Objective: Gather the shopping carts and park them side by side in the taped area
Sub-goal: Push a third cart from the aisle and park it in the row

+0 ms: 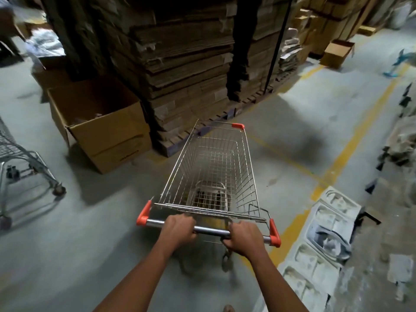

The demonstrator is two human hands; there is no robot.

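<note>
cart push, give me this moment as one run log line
left hand grips handle bar | right hand grips handle bar | shopping cart empty | second cart at left edge

The shopping cart [211, 167] is silver wire mesh in a grid pattern, with orange-red plastic corner caps [238, 126] and handle ends [143, 213]. The floor [90, 233] is grey concrete crossed by worn yellow lines [351, 145]. Stacked flattened cardboard [180, 64] and the open box [101, 122] are brown.
</note>
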